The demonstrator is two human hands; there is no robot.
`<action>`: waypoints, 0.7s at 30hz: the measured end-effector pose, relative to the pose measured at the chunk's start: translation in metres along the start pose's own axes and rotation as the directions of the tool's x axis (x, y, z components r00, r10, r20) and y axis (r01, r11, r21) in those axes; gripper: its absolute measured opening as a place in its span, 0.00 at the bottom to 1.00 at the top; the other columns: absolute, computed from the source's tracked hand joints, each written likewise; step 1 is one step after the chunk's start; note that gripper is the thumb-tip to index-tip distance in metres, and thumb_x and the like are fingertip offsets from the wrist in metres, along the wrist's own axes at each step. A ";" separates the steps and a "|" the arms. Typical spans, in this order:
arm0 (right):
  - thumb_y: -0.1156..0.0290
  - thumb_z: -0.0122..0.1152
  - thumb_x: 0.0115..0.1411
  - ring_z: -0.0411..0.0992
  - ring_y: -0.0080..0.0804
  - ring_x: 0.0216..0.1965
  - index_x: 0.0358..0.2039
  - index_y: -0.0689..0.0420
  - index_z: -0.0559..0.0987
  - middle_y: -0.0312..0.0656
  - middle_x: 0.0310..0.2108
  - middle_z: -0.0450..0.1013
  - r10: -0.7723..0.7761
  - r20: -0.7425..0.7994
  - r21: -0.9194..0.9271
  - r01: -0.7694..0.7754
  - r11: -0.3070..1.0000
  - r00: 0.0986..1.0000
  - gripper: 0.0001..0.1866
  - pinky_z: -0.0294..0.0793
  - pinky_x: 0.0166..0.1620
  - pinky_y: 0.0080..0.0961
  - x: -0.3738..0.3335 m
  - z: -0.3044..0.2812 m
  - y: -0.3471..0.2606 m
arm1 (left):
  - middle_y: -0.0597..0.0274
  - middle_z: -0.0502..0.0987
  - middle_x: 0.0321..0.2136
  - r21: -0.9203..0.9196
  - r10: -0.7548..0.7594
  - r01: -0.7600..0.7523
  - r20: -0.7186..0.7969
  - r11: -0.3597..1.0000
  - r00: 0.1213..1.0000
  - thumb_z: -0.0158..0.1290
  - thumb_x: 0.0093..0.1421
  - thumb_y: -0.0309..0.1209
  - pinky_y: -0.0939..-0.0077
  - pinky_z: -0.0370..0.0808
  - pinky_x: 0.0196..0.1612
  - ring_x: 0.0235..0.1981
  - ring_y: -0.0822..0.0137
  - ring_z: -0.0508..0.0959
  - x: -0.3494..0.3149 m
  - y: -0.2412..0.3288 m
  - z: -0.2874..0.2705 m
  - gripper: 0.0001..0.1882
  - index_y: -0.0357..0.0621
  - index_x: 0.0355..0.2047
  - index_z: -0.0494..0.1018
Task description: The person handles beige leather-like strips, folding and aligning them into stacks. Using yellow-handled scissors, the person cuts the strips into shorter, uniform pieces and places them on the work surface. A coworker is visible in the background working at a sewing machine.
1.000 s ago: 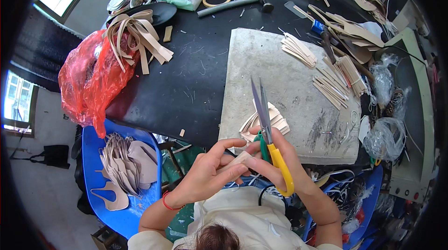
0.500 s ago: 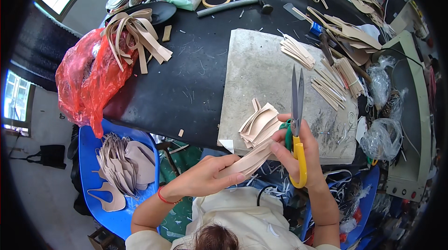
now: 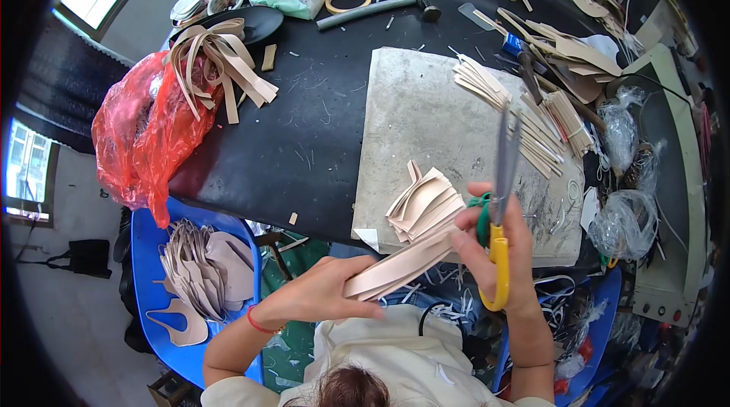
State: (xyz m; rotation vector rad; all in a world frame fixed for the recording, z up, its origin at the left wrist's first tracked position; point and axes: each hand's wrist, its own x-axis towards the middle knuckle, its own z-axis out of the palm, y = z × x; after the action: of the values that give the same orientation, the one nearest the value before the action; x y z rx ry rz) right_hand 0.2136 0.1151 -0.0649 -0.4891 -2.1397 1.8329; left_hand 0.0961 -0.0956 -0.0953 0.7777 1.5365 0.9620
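My left hand [image 3: 323, 289] is closed round one end of a bundle of long beige strips [image 3: 403, 264], which look like leather. At their other end, the fingers of my right hand [image 3: 498, 243] pinch the strips near the table's front edge. That same hand also keeps hold of a pair of scissors [image 3: 498, 255] with one yellow and one green handle. The scissor blades point away from me, nearly together and blurred by motion. Just beyond the bundle, a stack of broader beige pieces [image 3: 426, 205] lies on a pale worn board [image 3: 426, 110].
Thin strips [image 3: 483, 80] lie in bunches on the board's right side. A hammer [image 3: 380, 12] rests at the back of the black table [image 3: 304, 133]. On the left are a red plastic bag [image 3: 148, 133] with strips over it and a blue chair [image 3: 144, 285] bearing cut pieces.
The strips and my right hand have shifted slightly right. My left hand has opened its fingers a little along the bundle, and the scissors have tipped rightward.
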 end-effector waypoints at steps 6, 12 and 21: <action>0.82 0.56 0.55 0.64 0.13 0.25 0.54 0.59 0.61 0.36 0.31 0.69 0.056 0.048 0.022 -0.058 0.998 0.997 0.26 0.65 0.28 0.10 -0.014 0.012 -0.002 | 0.45 0.77 0.30 0.407 -0.021 0.078 -0.142 0.910 0.990 0.63 0.48 0.43 0.62 0.73 0.36 0.32 0.49 0.78 -0.042 -0.009 0.001 0.30 0.36 0.44 0.66; 0.79 0.58 0.55 0.69 0.21 0.27 0.53 0.58 0.63 0.39 0.33 0.69 -0.044 0.274 0.007 0.043 0.999 0.961 0.26 0.70 0.29 0.19 -0.025 0.029 -0.017 | 0.41 0.70 0.48 0.513 -0.137 0.204 -0.166 0.834 0.977 0.63 0.47 0.40 0.60 0.69 0.50 0.50 0.45 0.71 -0.125 -0.092 0.020 0.37 0.38 0.53 0.61; 0.77 0.65 0.47 0.72 0.31 0.25 0.52 0.58 0.65 0.42 0.29 0.72 -0.336 0.447 -0.200 0.459 0.866 0.829 0.31 0.73 0.28 0.24 -0.002 0.063 -0.082 | 0.59 0.78 0.33 -0.131 0.417 -0.514 -0.436 0.847 0.798 0.64 0.50 0.30 0.76 0.73 0.37 0.34 0.71 0.77 -0.047 0.016 0.014 0.23 0.37 0.44 0.67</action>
State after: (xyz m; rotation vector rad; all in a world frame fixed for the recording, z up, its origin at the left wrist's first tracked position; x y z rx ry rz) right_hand 0.1833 0.0467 0.0062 0.3078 -2.5551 1.4636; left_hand 0.1181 -0.1276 -0.0611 0.8415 1.5434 1.7377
